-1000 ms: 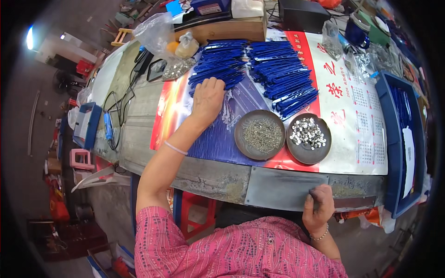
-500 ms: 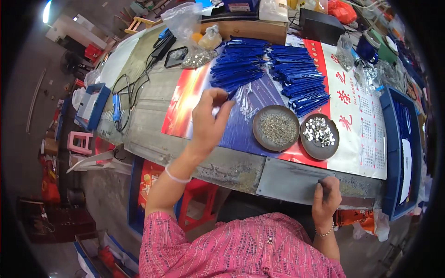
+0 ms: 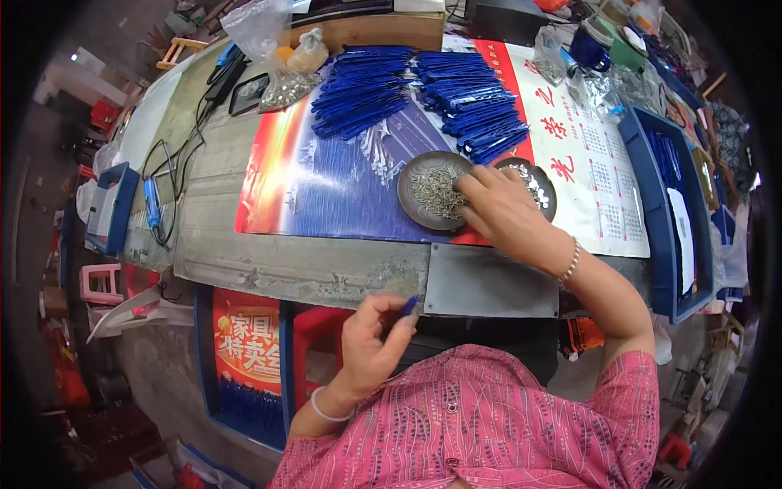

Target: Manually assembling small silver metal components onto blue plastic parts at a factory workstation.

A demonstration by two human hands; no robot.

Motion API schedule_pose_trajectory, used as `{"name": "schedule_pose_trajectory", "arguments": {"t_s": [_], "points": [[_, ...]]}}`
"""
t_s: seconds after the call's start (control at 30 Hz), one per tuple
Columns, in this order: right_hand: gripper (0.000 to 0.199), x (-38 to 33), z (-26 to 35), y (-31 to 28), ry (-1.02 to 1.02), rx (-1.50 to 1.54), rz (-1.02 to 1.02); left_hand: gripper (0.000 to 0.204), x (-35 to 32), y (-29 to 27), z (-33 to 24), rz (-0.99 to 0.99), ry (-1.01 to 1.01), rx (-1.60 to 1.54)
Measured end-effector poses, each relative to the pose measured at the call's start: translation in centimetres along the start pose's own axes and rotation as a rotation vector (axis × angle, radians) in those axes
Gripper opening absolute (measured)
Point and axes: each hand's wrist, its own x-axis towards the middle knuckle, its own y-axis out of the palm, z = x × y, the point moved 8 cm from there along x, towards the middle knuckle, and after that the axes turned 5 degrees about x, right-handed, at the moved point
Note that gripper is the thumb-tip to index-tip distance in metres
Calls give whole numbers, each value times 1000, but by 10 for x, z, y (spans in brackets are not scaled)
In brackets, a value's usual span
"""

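Observation:
My left hand is closed near the table's front edge, with a small blue piece poking out between thumb and forefinger. Most of that piece is hidden by the fingers. Over a round dark dish of small metal pins, my right hand has its fingertips bent down into the pins. Whatever lies between those fingertips does not show. Partly behind the right hand is a second dark dish with shiny silver discs. Two piles of long thin blue strips lie beyond the dishes.
A grey metal plate lies at the table's front edge. Blue bins stand at the right, left and below the table. Bags of small parts and a blue mug are at the back.
My left hand has come back from the blue piles to the table's front edge, now with a blue piece. My right hand has moved from the metal plate forward into the dish of pins.

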Motion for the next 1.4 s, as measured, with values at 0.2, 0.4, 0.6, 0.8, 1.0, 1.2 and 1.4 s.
{"name": "schedule_pose_trajectory", "arguments": {"t_s": [0.2,0.4,0.6,0.8,1.0,1.2,1.4], "points": [[13,21,-24,33,49,-193,143,12,-9,9,3,-40,-82,-126],[10,30,-25,39,17,-198,161,9,-14,19,13,-20,-155,-96],[14,26,-32,24,36,-50,-31,7,-14,32,14,-25,-194,-72],[21,24,-40,17,75,139,-113,7,-10,38,10,-19,-156,-98],[19,22,-52,13,194,284,-61,12,-8,44,7,2,-148,-122],[19,7,-47,-9,143,525,-153,12,-4,49,6,17,-135,-108],[21,-46,-12,-31,223,780,1,12,0,52,0,50,-133,-122]]}}
